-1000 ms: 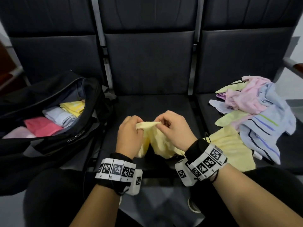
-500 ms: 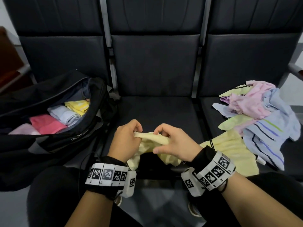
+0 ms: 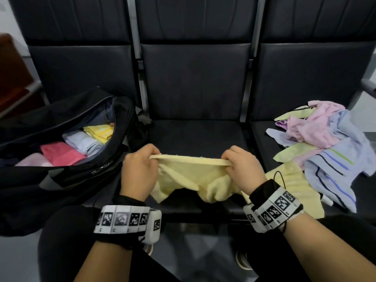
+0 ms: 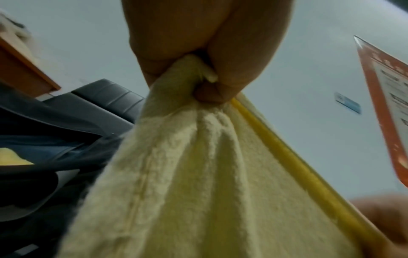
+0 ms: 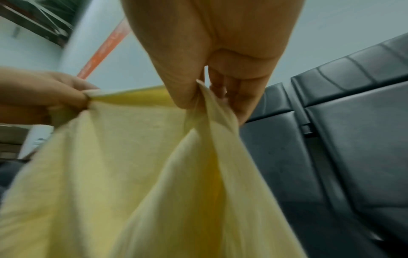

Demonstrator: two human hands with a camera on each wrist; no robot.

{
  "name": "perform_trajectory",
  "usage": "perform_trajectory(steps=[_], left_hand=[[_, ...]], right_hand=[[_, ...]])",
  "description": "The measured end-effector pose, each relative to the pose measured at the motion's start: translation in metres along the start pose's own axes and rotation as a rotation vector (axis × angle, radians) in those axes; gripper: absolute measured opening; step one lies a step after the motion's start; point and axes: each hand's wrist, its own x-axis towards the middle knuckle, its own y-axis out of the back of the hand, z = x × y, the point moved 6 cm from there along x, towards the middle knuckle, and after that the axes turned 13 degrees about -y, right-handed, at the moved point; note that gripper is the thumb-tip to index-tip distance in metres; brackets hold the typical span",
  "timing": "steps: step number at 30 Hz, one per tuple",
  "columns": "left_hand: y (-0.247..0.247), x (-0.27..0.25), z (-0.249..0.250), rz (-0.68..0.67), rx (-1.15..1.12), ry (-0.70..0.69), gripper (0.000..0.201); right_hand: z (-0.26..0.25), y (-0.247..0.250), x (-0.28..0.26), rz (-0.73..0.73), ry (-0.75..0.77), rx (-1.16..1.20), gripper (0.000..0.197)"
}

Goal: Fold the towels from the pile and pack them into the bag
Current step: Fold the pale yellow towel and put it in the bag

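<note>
A pale yellow towel [image 3: 189, 176] hangs stretched above the middle seat, its top hem pulled taut between both hands. My left hand [image 3: 140, 169] pinches the hem's left end; the wrist view shows the cloth [image 4: 198, 174] bunched under the thumb and fingers of that hand [image 4: 203, 69]. My right hand [image 3: 242, 169] pinches the right end, and its wrist view shows the towel [image 5: 132, 174] gripped by my right hand [image 5: 209, 78]. The black bag [image 3: 67, 176] lies open on the left seat with several folded towels [image 3: 81, 143] inside. The pile of towels [image 3: 325, 151] sits on the right seat.
Three dark padded seats [image 3: 195, 94] stand in a row with metal posts between the backs. Another yellow towel [image 3: 293, 190] lies flat at the right seat's front edge. My knees in black are below the seats. A brown counter [image 3: 12, 74] shows at far left.
My hands were close together on the bunched yellow towel. They have moved apart, left to the left and right to the right, drawing the top hem out straight.
</note>
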Motion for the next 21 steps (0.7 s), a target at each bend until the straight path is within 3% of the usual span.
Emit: perform_trajectory(steps=[5, 8, 12, 15, 18, 21], left_hand=[[0.043, 0.009, -0.04, 0.256, -0.034, 0.129, 0.029], [0.061, 0.01, -0.066, 0.332, 0.03, 0.235, 0.03], [0.044, 0.01, -0.078, 0.095, 0.047, 0.277, 0.032], [0.024, 0.005, -0.071, 0.029, -0.083, 0.32, 0.022], [0.003, 0.006, -0.051, -0.052, -0.191, 0.262, 0.029], [-0.017, 0.009, -0.012, -0.162, -0.315, 0.065, 0.045]], right_hand=[[0.057, 0.025, 0.01, 0.153, -0.206, 0.027, 0.015], [0.075, 0.027, 0.015, 0.14, -0.288, 0.118, 0.014], [0.051, 0.026, 0.018, 0.106, -0.24, 0.466, 0.018], [0.013, 0.025, 0.02, 0.0, -0.134, 0.742, 0.017], [-0.013, 0.018, 0.022, -0.098, -0.085, 0.706, 0.014], [-0.032, 0.013, 0.018, -0.18, -0.006, 0.653, 0.017]])
